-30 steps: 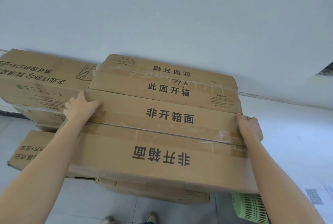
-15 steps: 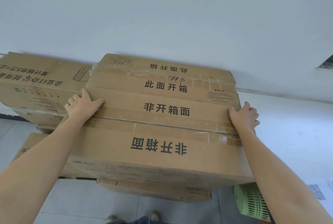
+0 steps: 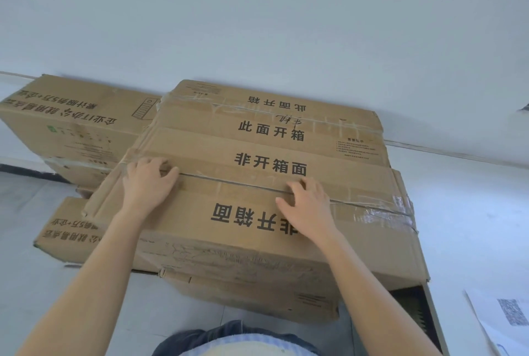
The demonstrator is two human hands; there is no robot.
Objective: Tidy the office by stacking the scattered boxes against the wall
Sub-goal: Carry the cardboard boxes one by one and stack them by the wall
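In the middle of the frame a large cardboard box, the front box (image 3: pixel 257 229), lies flat with its taped top face turned up. Black printed characters run on both sides of the taped seam that crosses this face from left to right. The left hand (image 3: pixel 146 183) rests on the top face at the left part of the seam, palm down, with the fingers stretched and only a little bent, so it is open and grips nothing. The right hand (image 3: pixel 309 206) lies further right on the same face, also palm down. Its fingertips touch the seam and its fingers are slightly bent, but they do not close around anything. Directly behind the front box, higher in the frame, is the back box (image 3: pixel 272 123). It touches the front box along its long edge, and its far edge is against the pale wall (image 3: pixel 257 26). Under the front box, toward the bottom of the frame, the side of a lower box (image 3: pixel 257 298) is visible, and the front box sits on it. In the upper left a left stack (image 3: pixel 71 126) of similar boxes stands against the wall, and below it, at the left edge, one more low box (image 3: pixel 71 229) lies on the grey floor (image 3: pixel 28 284). In the lower right corner a sheet of paper (image 3: pixel 512 315) with a square code lies on a pale surface.
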